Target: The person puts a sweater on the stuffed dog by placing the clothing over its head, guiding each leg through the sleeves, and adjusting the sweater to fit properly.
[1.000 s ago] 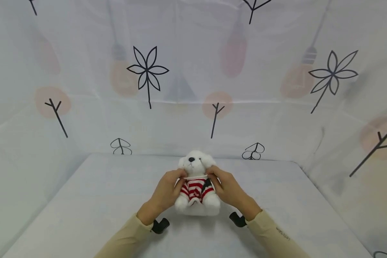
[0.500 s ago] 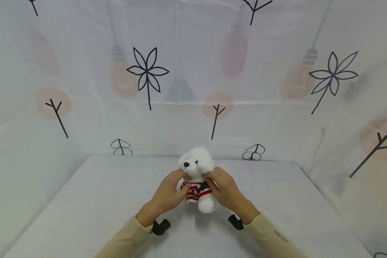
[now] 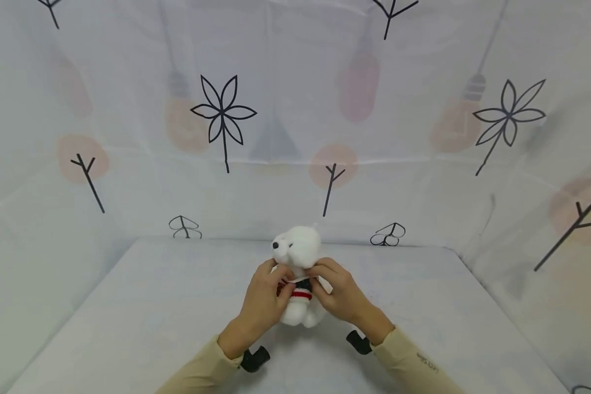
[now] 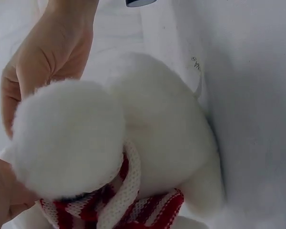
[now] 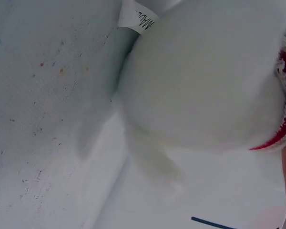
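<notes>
A white plush dog (image 3: pixel 300 246) sits upright on the table, its face turned to the left in the head view. It wears a red-and-white striped knit sweater (image 3: pixel 301 294) with a dark patch. My left hand (image 3: pixel 262 298) grips the toy's front just under the head, thumb and fingers at the sweater. From the other side my right hand (image 3: pixel 342 290) pinches the sweater near the neck. In the left wrist view the sweater (image 4: pixel 150 210) looks bunched away from the furry body (image 4: pixel 162 129). The right wrist view shows mostly the toy's white back (image 5: pixel 205 81).
A white fabric label (image 5: pixel 138 18) sticks out at the toy's base. Black wrist mounts (image 3: pixel 255 359) hang below both wrists. The pale table (image 3: pixel 152 306) ends at a patterned cloth backdrop (image 3: pixel 276 109) behind and at the sides.
The plush dog has turned from facing me to facing left. My left hand has shifted slightly to the right with it; my right hand stays close to its earlier place.
</notes>
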`<control>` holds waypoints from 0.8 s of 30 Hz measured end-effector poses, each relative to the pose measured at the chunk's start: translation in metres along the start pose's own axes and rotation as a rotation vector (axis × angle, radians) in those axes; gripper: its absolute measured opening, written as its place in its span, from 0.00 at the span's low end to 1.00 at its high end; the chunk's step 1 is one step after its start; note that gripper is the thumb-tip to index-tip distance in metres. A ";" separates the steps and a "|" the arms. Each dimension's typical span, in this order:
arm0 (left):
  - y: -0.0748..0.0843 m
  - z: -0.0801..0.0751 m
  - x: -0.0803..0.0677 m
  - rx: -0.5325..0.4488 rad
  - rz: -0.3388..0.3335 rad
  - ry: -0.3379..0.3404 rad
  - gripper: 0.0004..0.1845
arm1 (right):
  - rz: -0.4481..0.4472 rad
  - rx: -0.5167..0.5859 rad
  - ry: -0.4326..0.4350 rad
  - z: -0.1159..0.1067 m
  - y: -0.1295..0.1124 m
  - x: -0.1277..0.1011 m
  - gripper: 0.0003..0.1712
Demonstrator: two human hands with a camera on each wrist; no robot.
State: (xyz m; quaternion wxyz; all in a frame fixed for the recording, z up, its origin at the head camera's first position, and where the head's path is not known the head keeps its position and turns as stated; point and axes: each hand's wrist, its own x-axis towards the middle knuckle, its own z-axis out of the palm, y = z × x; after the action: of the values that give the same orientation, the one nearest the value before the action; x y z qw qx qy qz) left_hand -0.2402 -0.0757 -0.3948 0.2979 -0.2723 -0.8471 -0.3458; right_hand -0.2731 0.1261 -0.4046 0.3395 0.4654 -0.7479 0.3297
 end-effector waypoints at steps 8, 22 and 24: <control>-0.006 0.002 0.002 -0.042 0.053 0.032 0.06 | 0.195 0.019 -0.068 -0.001 0.007 -0.004 0.06; -0.003 0.009 -0.002 -0.084 0.092 0.027 0.11 | 0.032 -0.081 0.092 0.002 -0.010 0.007 0.09; 0.000 0.011 -0.004 -0.035 0.096 0.038 0.13 | 0.031 -0.039 0.076 0.004 -0.013 0.007 0.10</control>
State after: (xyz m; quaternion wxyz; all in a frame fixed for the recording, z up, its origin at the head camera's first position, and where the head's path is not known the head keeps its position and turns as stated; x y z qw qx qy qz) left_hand -0.2408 -0.0687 -0.4040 0.3255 -0.3112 -0.8209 -0.3513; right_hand -0.2648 0.1153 -0.3984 0.3716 0.4340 -0.7479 0.3381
